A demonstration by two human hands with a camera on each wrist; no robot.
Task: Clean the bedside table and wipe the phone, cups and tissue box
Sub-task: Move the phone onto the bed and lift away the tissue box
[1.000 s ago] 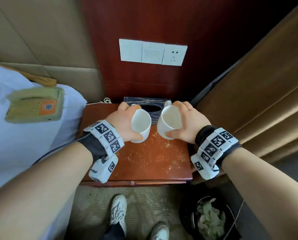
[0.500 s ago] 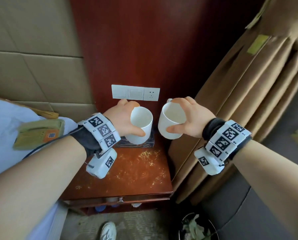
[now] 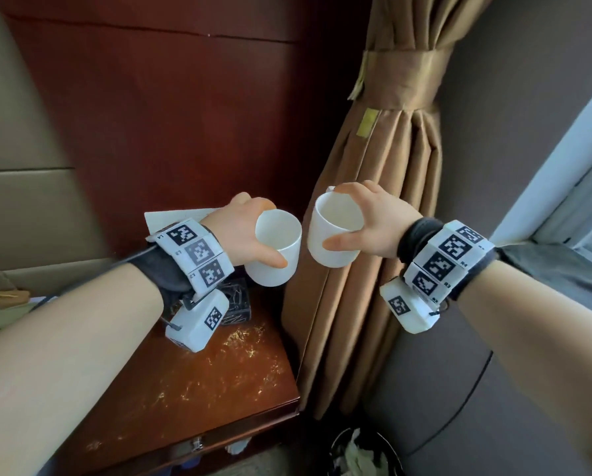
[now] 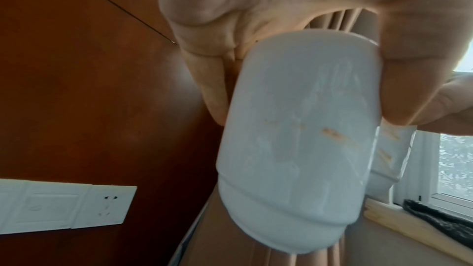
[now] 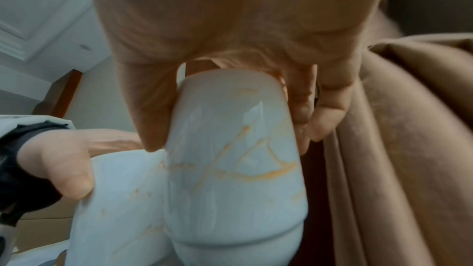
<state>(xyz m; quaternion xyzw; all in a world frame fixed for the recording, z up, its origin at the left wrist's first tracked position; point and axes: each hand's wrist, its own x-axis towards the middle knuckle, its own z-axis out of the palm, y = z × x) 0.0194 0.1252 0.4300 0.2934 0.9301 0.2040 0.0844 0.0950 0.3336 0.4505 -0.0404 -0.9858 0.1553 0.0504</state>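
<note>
Nearest the camera, a dark waste bin (image 3: 359, 451) holding crumpled paper is seen on the floor just off the front right corner of the worktop (image 3: 198, 383), whose reddish top is strewn with golden flecks and whose right edge is met by the folds of a tan curtain (image 3: 383, 255). Above the worktop's back right part, two white cups are held in the air, side by side and narrowly apart. The left cup (image 3: 274, 247) is gripped by the left hand (image 3: 243, 231), thumb on the near wall and fingers wrapped round the far side; in the left wrist view faint orange marks are shown on its wall. The right cup (image 3: 334, 231) is gripped in the same way by the right hand (image 3: 378, 218), and orange streaks are plain on it in the right wrist view. Below the left wrist, a dark patterned tissue box (image 3: 234, 302) is partly hidden at the worktop's rear. Behind it, a white switch and socket plate (image 4: 64, 207) is fixed to the dark red wall panel (image 3: 184, 115). Open room is left to the right, where a window sill (image 3: 555, 259) is lit.
</note>
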